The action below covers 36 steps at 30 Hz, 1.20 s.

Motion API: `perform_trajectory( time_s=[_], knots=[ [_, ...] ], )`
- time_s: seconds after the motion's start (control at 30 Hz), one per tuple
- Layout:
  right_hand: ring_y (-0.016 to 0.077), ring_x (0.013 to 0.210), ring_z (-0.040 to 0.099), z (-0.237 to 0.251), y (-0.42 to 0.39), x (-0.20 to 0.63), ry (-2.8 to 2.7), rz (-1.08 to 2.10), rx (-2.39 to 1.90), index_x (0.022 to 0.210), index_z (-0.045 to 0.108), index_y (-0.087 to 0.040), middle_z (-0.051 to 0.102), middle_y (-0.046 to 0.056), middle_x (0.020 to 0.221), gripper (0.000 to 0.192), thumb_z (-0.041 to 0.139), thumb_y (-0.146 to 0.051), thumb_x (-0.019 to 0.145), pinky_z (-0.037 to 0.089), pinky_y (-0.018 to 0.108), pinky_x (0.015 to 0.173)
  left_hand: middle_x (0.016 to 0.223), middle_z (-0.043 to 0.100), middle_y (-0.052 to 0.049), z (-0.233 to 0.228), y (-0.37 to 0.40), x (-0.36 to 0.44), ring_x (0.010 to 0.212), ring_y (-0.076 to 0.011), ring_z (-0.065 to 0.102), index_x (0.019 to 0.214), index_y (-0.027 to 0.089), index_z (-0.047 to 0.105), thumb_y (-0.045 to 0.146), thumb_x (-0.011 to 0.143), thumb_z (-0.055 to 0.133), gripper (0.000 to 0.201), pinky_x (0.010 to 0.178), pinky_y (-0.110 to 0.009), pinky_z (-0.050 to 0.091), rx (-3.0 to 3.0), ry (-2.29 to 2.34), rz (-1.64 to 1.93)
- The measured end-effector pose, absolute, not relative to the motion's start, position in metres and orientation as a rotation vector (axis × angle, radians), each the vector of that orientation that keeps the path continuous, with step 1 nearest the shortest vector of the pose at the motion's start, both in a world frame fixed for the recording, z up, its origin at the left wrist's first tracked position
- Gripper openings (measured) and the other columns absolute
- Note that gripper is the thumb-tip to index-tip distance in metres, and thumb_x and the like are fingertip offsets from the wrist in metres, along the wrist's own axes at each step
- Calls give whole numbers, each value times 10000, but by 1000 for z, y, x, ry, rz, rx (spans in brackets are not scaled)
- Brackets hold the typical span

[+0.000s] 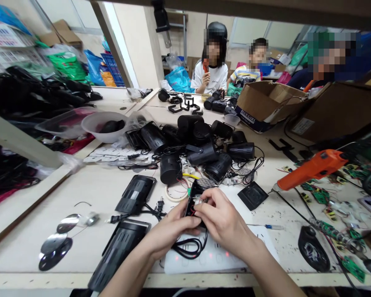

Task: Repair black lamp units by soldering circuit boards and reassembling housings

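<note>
My left hand [171, 225] is closed around a small open black plastic housing [189, 206], with its thumb along the near side. Over the same housing, my right hand [221, 212] has its fingers pinched at a small whitish part inside. Thin red wires show there, but the fingertips hide what exactly is gripped. A looped black power cord [190, 251] hangs below my hands, over a white power strip [185, 266] with red lights. Left of my hands lie two black slotted casings [136, 194]. A square black cover [252, 196] rests to the right.
Black cylindrical units [170, 169] are heaped beyond my hands. An orange electric screwdriver [312, 169] hangs at right above green circuit boards [351, 268]. Shiny discs [54, 243] lie at left. Cardboard boxes [268, 101] stand behind. Other people sit across the table.
</note>
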State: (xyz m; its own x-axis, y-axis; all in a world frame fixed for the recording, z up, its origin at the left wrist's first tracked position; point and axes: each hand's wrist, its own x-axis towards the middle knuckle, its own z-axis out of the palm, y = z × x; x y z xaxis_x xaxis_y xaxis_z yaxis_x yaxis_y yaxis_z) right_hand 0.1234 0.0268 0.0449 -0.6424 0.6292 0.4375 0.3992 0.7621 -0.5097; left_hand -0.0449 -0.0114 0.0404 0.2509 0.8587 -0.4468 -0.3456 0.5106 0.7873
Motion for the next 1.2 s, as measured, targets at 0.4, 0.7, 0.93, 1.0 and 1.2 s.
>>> perform_trajectory(
  time_s=[0.4, 0.7, 0.93, 1.0, 1.2],
  knots=[
    [228, 947, 527, 41, 28, 137, -2383, 448, -775, 1119, 653, -155, 562, 127, 1049, 368, 394, -7, 905, 555, 384, 766, 1364, 534, -149, 28, 5, -36, 915, -238, 649, 1009, 140, 679, 253, 775, 629, 264, 694, -372, 602, 548, 1159, 935],
    [218, 939, 552, 33, 36, 168, -2252, 503, -838, 1102, 630, -174, 581, 82, 980, 195, 515, -129, 951, 519, 384, 810, 1092, 731, -60, 23, 40, -10, 1097, -284, 616, 985, 197, 724, 219, 673, 587, 341, 977, -373, 471, 1156, 1326, 799],
    [209, 870, 537, 11, 40, 174, -2174, 467, -913, 918, 653, -169, 527, 62, 892, 152, 519, -97, 922, 508, 361, 746, 1079, 749, -57, 17, 44, 2, 1128, -313, 609, 949, 219, 741, 237, 651, 598, 331, 1028, -374, 408, 1278, 1367, 797],
    [214, 870, 526, 7, 43, 173, -2196, 442, -916, 901, 646, -162, 518, 66, 891, 145, 520, -94, 918, 509, 369, 748, 1068, 754, -52, 14, 44, 3, 1135, -310, 611, 943, 227, 742, 258, 666, 599, 313, 1016, -369, 420, 1273, 1375, 797],
    [221, 902, 508, 4, 46, 174, -2255, 464, -946, 923, 637, -167, 491, 67, 920, 156, 505, -84, 930, 511, 382, 783, 1061, 745, -64, 7, 42, 0, 1098, -296, 630, 1000, 238, 738, 336, 766, 564, 308, 952, -362, 463, 1308, 1408, 771]
  ],
)
